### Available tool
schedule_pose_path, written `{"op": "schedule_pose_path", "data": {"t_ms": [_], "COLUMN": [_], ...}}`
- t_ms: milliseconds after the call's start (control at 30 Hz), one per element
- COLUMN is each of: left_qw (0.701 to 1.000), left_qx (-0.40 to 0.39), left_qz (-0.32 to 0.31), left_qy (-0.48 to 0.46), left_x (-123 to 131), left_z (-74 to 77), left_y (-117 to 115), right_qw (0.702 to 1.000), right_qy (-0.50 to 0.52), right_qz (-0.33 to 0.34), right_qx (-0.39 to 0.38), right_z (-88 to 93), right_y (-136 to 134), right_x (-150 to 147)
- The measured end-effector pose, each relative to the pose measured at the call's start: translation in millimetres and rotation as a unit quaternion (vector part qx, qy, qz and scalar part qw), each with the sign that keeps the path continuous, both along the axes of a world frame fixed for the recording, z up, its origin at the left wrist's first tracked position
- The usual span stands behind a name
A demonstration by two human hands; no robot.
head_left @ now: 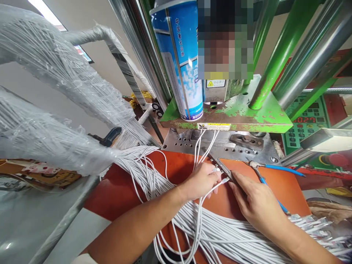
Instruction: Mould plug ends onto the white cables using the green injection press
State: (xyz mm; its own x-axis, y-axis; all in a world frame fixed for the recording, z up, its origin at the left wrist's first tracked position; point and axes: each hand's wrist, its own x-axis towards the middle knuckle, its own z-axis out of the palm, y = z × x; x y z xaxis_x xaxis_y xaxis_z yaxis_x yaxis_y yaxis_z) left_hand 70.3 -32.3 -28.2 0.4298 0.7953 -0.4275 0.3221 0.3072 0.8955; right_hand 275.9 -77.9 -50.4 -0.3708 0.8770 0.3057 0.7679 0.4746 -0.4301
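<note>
Fingers of the left hand (202, 179) are curled closed around the ends of a few white cables (200, 216), with clear plugs (225, 180) beside a dark metal bar (223, 168). The fingers of the right hand (255, 200) are closed against the near end of that bar; whether any plug is seated in it, I cannot tell. Both hands are over the orange-brown surface (176, 165), around the middle of its width. A thick cable bundle (233, 238) runs across the surface from its far left corner toward its right edge, passing beneath both forearms. Blue-handled pliers (256, 165) lie by the far right corner, one handle reaching over the right edge. Just beyond the far edge is a drilled metal plate (181, 141), under a green press (264, 121) that carries a blue spray can (189, 91). Plastic wrap (90, 88) covers more cables beyond the left edge.
</note>
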Motion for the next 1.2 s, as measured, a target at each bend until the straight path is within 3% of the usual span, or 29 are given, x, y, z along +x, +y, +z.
{"op": "schedule_pose_path", "data": {"t_ms": [167, 300, 367, 600, 867, 900, 967, 1067, 1133, 1200], "left_qw": [1.0, 0.982, 0.969, 0.967, 0.993, 0.993, 0.98, 0.928, 0.923, 0.942], "left_qx": [-0.008, 0.165, 0.205, 0.175, 0.066, 0.07, 0.149, 0.291, 0.295, 0.249], "left_qz": [-0.028, 0.047, 0.058, 0.044, -0.003, -0.007, 0.014, 0.076, 0.079, 0.052], "left_qy": [-0.012, 0.084, 0.122, 0.182, 0.097, 0.098, 0.135, 0.219, 0.233, 0.22], "left_x": [-3.0, -11.2, -13.3, -11.0, -11.5, -12.8, -16.0, -20.8, -23.4, -25.6], "left_z": [5.5, 4.2, 1.8, -1.0, 3.8, 4.7, 6.5, 8.9, 10.0, 10.2], "left_y": [3.0, 7.2, 9.0, 12.6, 12.0, 12.1, 12.6, 13.7, 14.7, 16.1], "right_qw": [1.0, 0.999, 0.999, 1.0, 1.0, 1.0, 0.999, 0.999, 0.998, 0.998], "right_qy": [0.007, 0.022, 0.018, -0.002, -0.004, 0.0, 0.007, -0.005, -0.015, -0.016], "right_qz": [-0.015, -0.046, -0.045, -0.019, 0.023, 0.015, -0.007, -0.03, -0.035, -0.038], "right_qx": [0.008, 0.003, 0.005, 0.024, 0.009, 0.02, 0.037, 0.044, 0.046, 0.049], "right_z": [-0.8, 1.9, 2.7, 0.3, -0.1, 0.2, 0.9, 1.4, 0.9, 0.1], "right_y": [0.6, 0.5, 0.1, -0.7, -0.5, -0.6, -0.6, -0.5, -0.4, -0.5], "right_x": [0.3, -0.1, 0.1, -0.6, 2.0, 2.0, 1.7, 1.8, 2.4, 2.8]}}
